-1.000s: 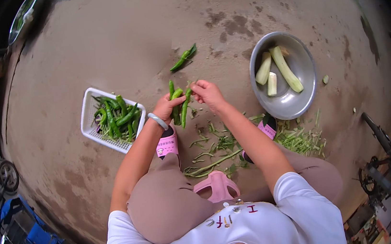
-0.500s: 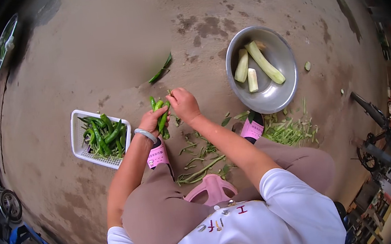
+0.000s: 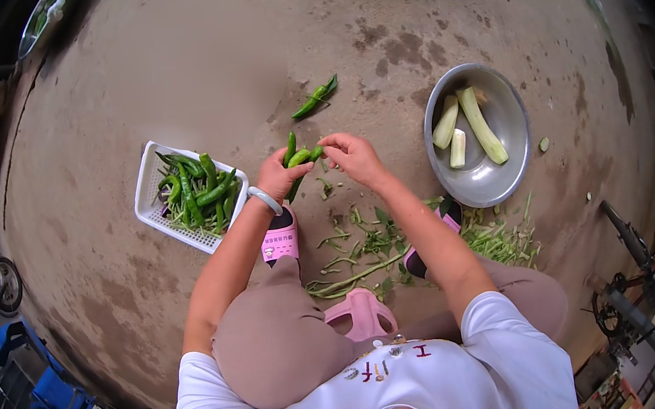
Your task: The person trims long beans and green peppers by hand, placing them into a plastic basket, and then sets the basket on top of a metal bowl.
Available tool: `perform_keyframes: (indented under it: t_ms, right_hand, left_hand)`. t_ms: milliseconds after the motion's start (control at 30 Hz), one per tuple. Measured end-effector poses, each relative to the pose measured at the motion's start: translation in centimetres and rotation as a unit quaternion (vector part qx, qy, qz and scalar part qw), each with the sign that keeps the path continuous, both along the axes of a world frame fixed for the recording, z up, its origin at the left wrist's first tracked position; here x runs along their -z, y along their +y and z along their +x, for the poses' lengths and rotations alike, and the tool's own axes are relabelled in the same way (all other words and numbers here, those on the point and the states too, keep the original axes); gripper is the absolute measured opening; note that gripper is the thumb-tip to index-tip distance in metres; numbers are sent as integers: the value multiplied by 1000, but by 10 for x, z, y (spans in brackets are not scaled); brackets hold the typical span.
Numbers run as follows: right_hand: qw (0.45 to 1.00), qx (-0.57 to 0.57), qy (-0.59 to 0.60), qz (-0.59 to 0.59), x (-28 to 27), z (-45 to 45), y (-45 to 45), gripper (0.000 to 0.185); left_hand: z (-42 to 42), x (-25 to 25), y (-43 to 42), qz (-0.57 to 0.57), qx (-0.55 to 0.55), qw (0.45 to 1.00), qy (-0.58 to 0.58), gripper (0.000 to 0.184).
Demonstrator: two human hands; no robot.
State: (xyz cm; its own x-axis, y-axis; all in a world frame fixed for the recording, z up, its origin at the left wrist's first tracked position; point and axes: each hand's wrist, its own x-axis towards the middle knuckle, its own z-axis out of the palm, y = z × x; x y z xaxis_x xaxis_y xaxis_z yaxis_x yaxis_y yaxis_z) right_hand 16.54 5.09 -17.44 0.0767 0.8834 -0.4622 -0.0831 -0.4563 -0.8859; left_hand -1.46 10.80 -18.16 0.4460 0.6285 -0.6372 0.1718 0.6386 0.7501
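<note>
Several long green chili peppers (image 3: 299, 158) are bunched in my left hand (image 3: 279, 175), its fingers wrapped round them and a pale bangle on the wrist. My right hand (image 3: 354, 155) pinches the end of one of these peppers with thumb and forefinger. Left of my hands, a white plastic basket (image 3: 148, 175) is filled with more green peppers (image 3: 195, 189). Beyond my hands, a few green peppers (image 3: 315, 97) lie on the concrete floor.
A metal basin (image 3: 495, 185) at the right contains three peeled pale-green gourd pieces (image 3: 483, 126). Peelings (image 3: 501, 237) and green stems (image 3: 360, 277) litter the floor around my pink shoes (image 3: 280, 234). Between my legs is a pink stool (image 3: 360, 310). A blue vehicle (image 3: 54, 393) stands at lower left.
My right fingers have gone from just above the bunch to the end of a pepper in it. The whole view has shifted, so basket and basin appear further right.
</note>
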Motion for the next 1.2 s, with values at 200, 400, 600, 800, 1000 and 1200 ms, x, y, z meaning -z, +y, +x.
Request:
perform_keyframes:
  t_ms: [200, 400, 600, 800, 1000, 1200]
  right_hand:
    - [998, -47, 10, -32, -6, 6, 2, 14]
    - [998, 0, -50, -29, -4, -1, -2, 12]
    - [956, 144, 236, -97, -1, 6, -6, 14]
    - [969, 91, 212, -87, -16, 9, -4, 14]
    - [964, 78, 226, -115, -8, 7, 2, 13]
    - [955, -119, -270, -31, 30, 2, 22, 16]
  left_hand:
    - [-2, 6, -2, 146, 75, 985, 49, 34]
    - [5, 5, -4, 207, 115, 970, 61, 29]
    - [10, -10, -2, 59, 56, 996, -24, 28]
    - [4, -13, 0, -98, 42, 988, -115, 30]
    - [-5, -7, 4, -196, 36, 966, -162, 25]
    - [-16, 7, 8, -229, -79, 956, -163, 18]
